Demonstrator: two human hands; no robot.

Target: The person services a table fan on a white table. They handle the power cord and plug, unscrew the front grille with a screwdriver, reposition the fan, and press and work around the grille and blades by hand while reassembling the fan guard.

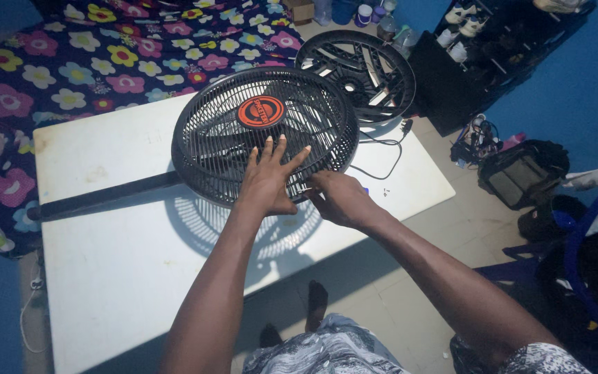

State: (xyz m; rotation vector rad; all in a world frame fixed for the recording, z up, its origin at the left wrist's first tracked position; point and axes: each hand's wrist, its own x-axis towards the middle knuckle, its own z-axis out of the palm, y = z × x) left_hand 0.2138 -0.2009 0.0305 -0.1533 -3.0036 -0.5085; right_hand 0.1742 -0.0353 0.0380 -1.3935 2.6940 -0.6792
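A black fan head with a round wire front grille (216, 131) and an orange centre badge (260, 111) lies on a white table (119, 242), its black pole (105, 197) running left. My left hand (269, 180) rests flat on the near part of the grille, fingers spread. My right hand (340, 199) is curled at the grille's lower right rim, pinching something small there; I cannot make out what it is.
A second black grille with the fan blades (356, 66) lies at the table's far right corner, with a black power cord (382, 156) beside it. A flowered bedspread (105, 55) lies behind. Black shelving (493, 55) and dark bags (524, 173) stand on the tiled floor at right.
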